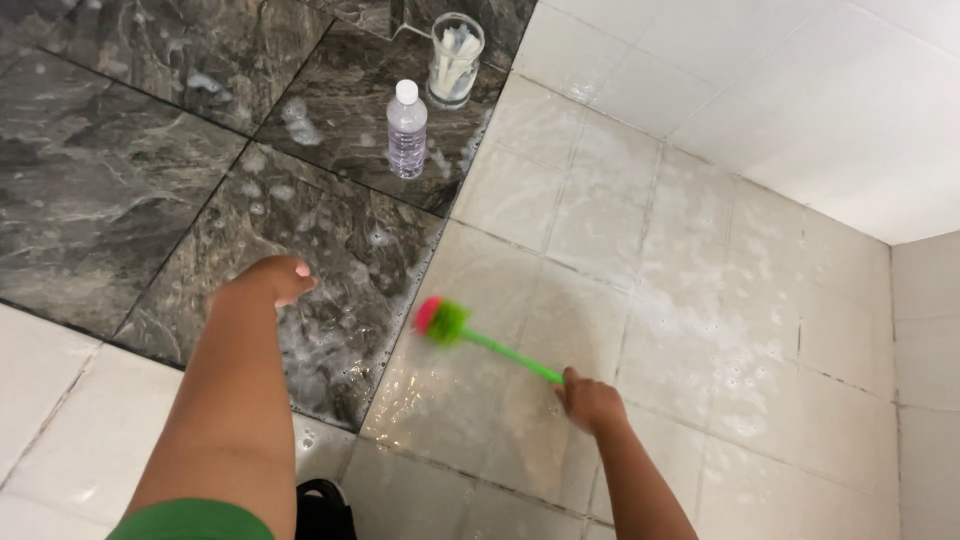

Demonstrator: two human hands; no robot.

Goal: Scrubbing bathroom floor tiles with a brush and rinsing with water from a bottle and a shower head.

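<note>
My right hand (590, 400) grips the thin green handle of a scrub brush (443, 321) with a green and pink bristle head. The head rests on wet, soapy white floor tiles (560, 230) right beside the edge of the dark marble tiles (110, 170), and it looks blurred. My left hand (272, 279) is stretched forward over the foamy dark tiles with fingers curled under and nothing visible in it. A green sleeve shows at the bottom of my left arm.
A clear plastic bottle (406, 130) with a white cap stands on the dark tiles farther ahead. Behind it is a clear cup (455, 60) holding white items. A white tiled wall (850, 110) rises on the right. A dark shoe (322, 508) shows at the bottom.
</note>
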